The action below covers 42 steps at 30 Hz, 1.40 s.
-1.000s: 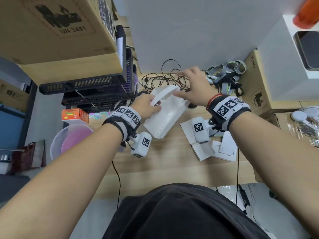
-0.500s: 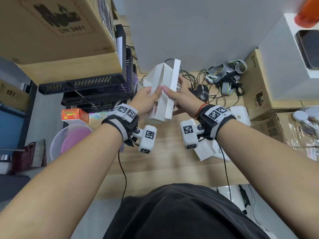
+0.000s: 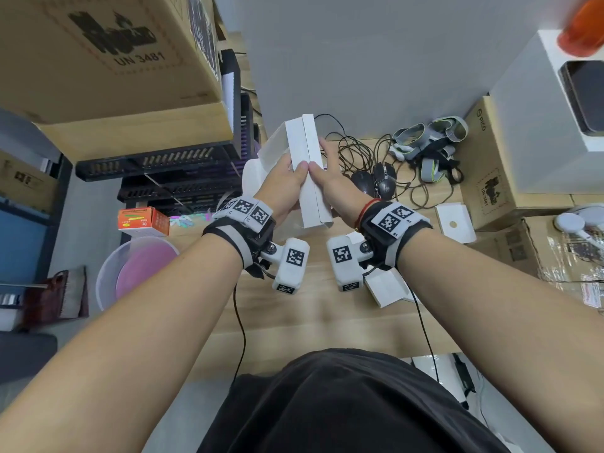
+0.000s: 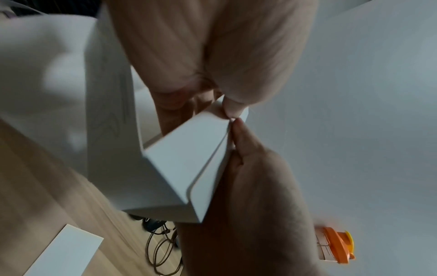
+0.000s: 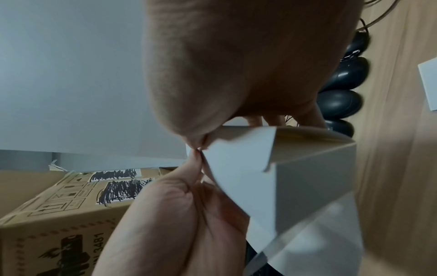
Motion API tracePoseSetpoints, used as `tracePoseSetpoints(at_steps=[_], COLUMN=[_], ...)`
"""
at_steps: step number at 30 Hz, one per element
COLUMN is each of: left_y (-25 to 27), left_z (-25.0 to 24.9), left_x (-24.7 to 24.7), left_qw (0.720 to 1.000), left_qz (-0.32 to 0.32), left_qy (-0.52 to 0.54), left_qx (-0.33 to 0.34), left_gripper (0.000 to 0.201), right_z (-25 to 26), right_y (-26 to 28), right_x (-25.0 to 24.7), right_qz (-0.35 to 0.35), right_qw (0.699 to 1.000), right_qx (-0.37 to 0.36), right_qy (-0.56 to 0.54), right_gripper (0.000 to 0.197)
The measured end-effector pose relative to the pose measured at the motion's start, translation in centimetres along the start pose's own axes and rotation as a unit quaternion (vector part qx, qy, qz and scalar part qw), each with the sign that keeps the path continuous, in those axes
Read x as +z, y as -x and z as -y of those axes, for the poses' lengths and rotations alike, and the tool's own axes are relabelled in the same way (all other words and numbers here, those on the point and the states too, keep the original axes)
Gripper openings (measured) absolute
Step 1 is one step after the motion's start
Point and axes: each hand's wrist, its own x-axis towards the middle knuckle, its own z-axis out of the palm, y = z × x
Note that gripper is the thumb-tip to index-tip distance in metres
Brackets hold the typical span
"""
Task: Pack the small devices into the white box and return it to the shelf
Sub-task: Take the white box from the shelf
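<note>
Since the frame a second ago, when it lay tilted near the desk among the cables with the right hand reaching over it, the white box (image 3: 305, 165) has been lifted clear of the wooden desk (image 3: 313, 322) and stood on end between both hands, and it sits much as it did half a second back, only a little squarer. Starting at the left: the left hand (image 3: 283, 181) holds the box's left face, fingers curled round behind it and thumb laid on the front; in the left wrist view its thumb tip (image 4: 232, 107) presses the top edge where the flap meets the body. The box itself is up in the air in front of the shelf unit (image 3: 137, 138), with its flap nearly seated. The right hand (image 3: 330, 183) cups the right face, fingers curled against the far side, its thumb tip meeting the left thumb at the seam. Judging by this, the step in hand is closing the lid; whether the devices are inside cannot be told. Next, the flap wants tucking fully home with a firm squeeze, then a carry to the shelf. Two black mice (image 3: 376, 181) lie on the desk to the right.
</note>
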Motion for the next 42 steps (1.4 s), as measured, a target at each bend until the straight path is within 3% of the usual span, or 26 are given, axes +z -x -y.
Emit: tracePoseSetpoints(at_steps=[7, 14, 21, 28, 30, 35, 42], left_y=[-0.6, -0.4, -0.5, -1.0, -0.5, 1.3, 1.6], left_z=[0.1, -0.2, -0.1, 0.5, 0.1, -1.2, -1.4], left_x=[0.3, 0.9, 1.0, 0.7, 0.6, 0.3, -0.4], left_qw=[0.998, 0.998, 0.997, 0.997, 0.997, 1.000, 0.996], left_qz=[-0.054, -0.063, -0.078, -0.078, -0.069, 0.001, 0.085], left_qy=[0.015, 0.009, 0.001, 0.007, 0.005, 0.004, 0.032], left_qx=[-0.022, 0.008, 0.023, 0.018, 0.019, 0.023, -0.020], left_gripper=[0.037, 0.035, 0.050, 0.045, 0.045, 0.041, 0.038], right_z=[0.4, 0.5, 0.9, 0.6, 0.8, 2.9, 3.9], right_y=[0.0, 0.2, 0.3, 0.2, 0.3, 0.4, -0.8], right_x=[0.3, 0.8, 0.8, 0.5, 0.4, -1.2, -2.3], right_qz=[-0.028, -0.034, -0.015, 0.016, 0.019, 0.002, -0.039], right_qw=[0.999, 0.999, 0.999, 0.999, 0.999, 0.999, 0.998], right_qx=[0.009, 0.020, -0.004, -0.005, -0.003, 0.032, 0.025], right_qy=[-0.015, 0.021, 0.034, 0.046, 0.041, 0.031, 0.045], right_gripper=[0.056, 0.061, 0.069, 0.067, 0.065, 0.037, 0.030])
